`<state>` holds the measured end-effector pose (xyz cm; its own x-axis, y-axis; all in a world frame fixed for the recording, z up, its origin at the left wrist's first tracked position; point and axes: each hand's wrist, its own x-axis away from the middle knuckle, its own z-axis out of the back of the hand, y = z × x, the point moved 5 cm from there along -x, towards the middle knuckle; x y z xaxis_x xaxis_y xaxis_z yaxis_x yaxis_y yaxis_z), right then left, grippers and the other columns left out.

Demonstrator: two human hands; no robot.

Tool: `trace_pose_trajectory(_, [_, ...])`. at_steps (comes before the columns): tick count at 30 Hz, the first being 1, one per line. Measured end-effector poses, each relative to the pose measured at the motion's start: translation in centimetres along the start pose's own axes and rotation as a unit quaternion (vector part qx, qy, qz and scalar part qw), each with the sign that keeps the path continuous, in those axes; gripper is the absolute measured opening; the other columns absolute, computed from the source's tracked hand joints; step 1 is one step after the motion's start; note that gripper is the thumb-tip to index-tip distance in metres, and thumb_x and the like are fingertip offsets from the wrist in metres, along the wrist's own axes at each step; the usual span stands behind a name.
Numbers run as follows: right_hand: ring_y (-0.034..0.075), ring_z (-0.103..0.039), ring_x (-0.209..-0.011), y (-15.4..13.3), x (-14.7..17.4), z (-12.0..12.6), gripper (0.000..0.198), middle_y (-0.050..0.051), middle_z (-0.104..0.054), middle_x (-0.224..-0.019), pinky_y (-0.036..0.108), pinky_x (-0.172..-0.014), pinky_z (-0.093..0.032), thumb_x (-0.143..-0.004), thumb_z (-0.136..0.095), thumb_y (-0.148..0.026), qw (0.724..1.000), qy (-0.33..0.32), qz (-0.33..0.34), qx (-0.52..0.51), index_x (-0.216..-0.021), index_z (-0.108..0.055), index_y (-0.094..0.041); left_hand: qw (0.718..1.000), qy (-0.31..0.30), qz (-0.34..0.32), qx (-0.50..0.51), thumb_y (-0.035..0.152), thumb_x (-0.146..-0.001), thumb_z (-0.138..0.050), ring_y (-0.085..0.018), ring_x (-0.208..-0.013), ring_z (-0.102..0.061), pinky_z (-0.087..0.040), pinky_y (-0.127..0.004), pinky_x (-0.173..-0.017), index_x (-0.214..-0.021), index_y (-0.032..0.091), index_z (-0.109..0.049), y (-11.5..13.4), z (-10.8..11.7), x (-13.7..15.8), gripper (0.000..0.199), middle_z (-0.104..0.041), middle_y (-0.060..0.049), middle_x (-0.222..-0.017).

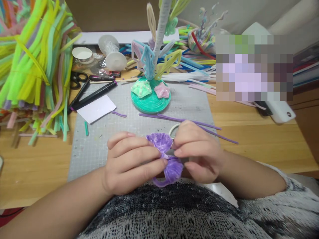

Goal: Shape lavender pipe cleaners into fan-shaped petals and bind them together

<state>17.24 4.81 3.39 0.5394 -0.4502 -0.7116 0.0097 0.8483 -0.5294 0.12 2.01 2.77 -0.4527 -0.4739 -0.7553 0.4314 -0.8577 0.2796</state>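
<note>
The left hand (134, 162) pinches a purple bow-shaped piece (174, 169) between thumb side and fingers, holding it low in front of the person's knitted top (161, 212). The right hand (199, 151) is half curled just beside the piece, its thumb and fingers nearly together; whether it grips any part of it, I cannot tell. A pale ring (173, 130) shows partly behind the right hand. Ahead of both hands, a bare strip of gray mat (134, 124) runs up to the green round base (151, 107), crossed by purple stems (171, 118) that reach past the right hand beyond the mat's right edge. Outward of the right hand, bare table (254, 132) gives wide room as far as the white device (281, 111). Ahead and left of the left hand, a white card (96, 109) overlaps the mat's left edge, with the fuzzy stem bundle (37, 66) farther out; nearer, bare wood spreads to the table's near edge.
</note>
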Motion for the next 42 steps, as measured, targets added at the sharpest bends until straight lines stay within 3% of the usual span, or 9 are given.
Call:
trace_pose_trajectory(3, [0.014, -0.060, -0.075, 0.6, -0.4, -0.8, 0.010, 0.004, -0.063, -0.079, 0.032, -0.068, -0.051, -0.088, -0.053, -0.024, 0.993, -0.067, -0.073, -0.070, -0.090, -0.061, -0.017, 0.999, -0.014, -0.025, -0.030, 0.034, -0.086, -0.064, -0.015, -0.073, -0.064, -0.043, -0.033, -0.080, -0.092, 0.036, -0.072, 0.2, -0.2, 0.3, 0.010, -0.074, 0.007, -0.077])
trace_pose_trajectory(6, [0.013, -0.060, -0.076, 0.7, -0.6, -1.0, 0.008, 0.003, -0.062, -0.078, 0.031, -0.070, -0.050, -0.088, -0.054, -0.018, 0.986, -0.101, -0.092, -0.090, -0.085, -0.061, -0.017, 0.998, -0.018, -0.040, -0.052, 0.032, -0.085, -0.066, -0.015, -0.073, -0.065, -0.043, -0.034, -0.082, -0.093, 0.038, -0.072, 0.4, -0.2, 0.5, 0.012, -0.075, 0.008, -0.077])
trace_pose_trajectory(9, [0.013, -0.059, -0.074, 0.9, -0.5, -0.6, 0.005, 0.003, -0.062, -0.077, 0.031, -0.070, -0.050, -0.086, -0.057, -0.018, 0.988, -0.070, -0.101, -0.090, -0.084, -0.061, -0.017, 0.998, -0.026, -0.008, -0.062, 0.031, -0.088, -0.062, -0.016, -0.070, -0.065, -0.044, -0.035, -0.080, -0.094, 0.042, -0.071, 0.2, -0.3, 0.5, 0.016, -0.075, 0.009, -0.075])
trace_pose_trajectory(15, [0.013, -0.059, -0.074, 1.2, -0.2, -0.2, 0.002, 0.002, -0.061, -0.075, 0.030, -0.069, -0.051, -0.083, -0.061, -0.016, 0.985, -0.004, -0.127, -0.115, -0.082, -0.062, -0.017, 0.999, 0.019, -0.037, -0.032, 0.026, -0.083, -0.067, -0.014, -0.065, -0.063, -0.043, -0.034, -0.072, -0.082, 0.038, -0.072, 0.5, 0.0, -0.2, 0.013, -0.074, 0.009, -0.074])
trace_pose_trajectory(19, [0.012, -0.059, -0.073, 1.2, -0.2, -0.2, 0.002, 0.002, -0.061, -0.074, 0.030, -0.069, -0.050, -0.083, -0.061, -0.016, 0.985, 0.005, -0.125, -0.117, -0.082, -0.062, -0.017, 0.998, 0.030, -0.051, -0.031, 0.023, -0.082, -0.068, -0.014, -0.066, -0.062, -0.041, -0.034, -0.073, -0.079, 0.034, -0.073, 0.7, 0.1, -0.5, 0.013, -0.074, 0.007, -0.074])
trace_pose_trajectory(29, [0.013, -0.060, -0.073, 1.1, -0.2, -0.3, 0.003, 0.002, -0.061, -0.074, 0.031, -0.069, -0.050, -0.085, -0.061, -0.018, 0.985, -0.001, -0.127, -0.116, -0.082, -0.063, -0.017, 0.998, 0.003, -0.048, -0.048, 0.024, -0.087, -0.059, -0.015, -0.063, -0.063, -0.043, -0.036, -0.066, -0.085, 0.042, -0.071, 0.7, -0.1, -0.2, 0.021, -0.074, 0.011, -0.070])
trace_pose_trajectory(38, [0.014, -0.057, -0.074, 0.8, -0.5, -0.7, 0.010, 0.005, -0.061, -0.078, 0.034, -0.071, -0.047, -0.087, -0.056, -0.019, 0.990, -0.073, -0.089, -0.077, -0.082, -0.064, -0.015, 0.999, -0.033, 0.002, 0.041, 0.028, -0.086, -0.064, -0.014, -0.062, -0.064, -0.041, -0.035, -0.069, -0.088, 0.037, -0.071, -0.1, 0.2, -0.3, 0.012, -0.076, 0.009, -0.075])
trace_pose_trajectory(40, [0.016, -0.058, -0.077, 1.0, -0.4, -0.5, 0.013, 0.006, -0.062, -0.081, 0.035, -0.072, -0.048, -0.088, -0.054, -0.022, 0.990, -0.057, -0.093, -0.091, -0.088, -0.064, -0.014, 0.997, -0.025, 0.042, 0.067, 0.028, -0.083, -0.067, -0.015, -0.066, -0.065, -0.042, -0.036, -0.070, -0.089, 0.037, -0.071, -0.3, 0.0, -0.3, 0.011, -0.075, 0.008, -0.077])
trace_pose_trajectory(42, [0.017, -0.060, -0.081, 1.3, -0.1, -0.2, 0.014, 0.007, -0.062, -0.084, 0.035, -0.071, -0.049, -0.088, -0.052, -0.022, 0.991, -0.008, -0.100, -0.094, -0.095, -0.061, -0.015, 0.982, -0.005, 0.140, 0.123, 0.026, -0.078, -0.072, -0.018, -0.076, -0.066, -0.044, -0.037, -0.074, -0.089, 0.034, -0.071, -0.9, -0.3, -0.2, 0.014, -0.075, 0.004, -0.081])
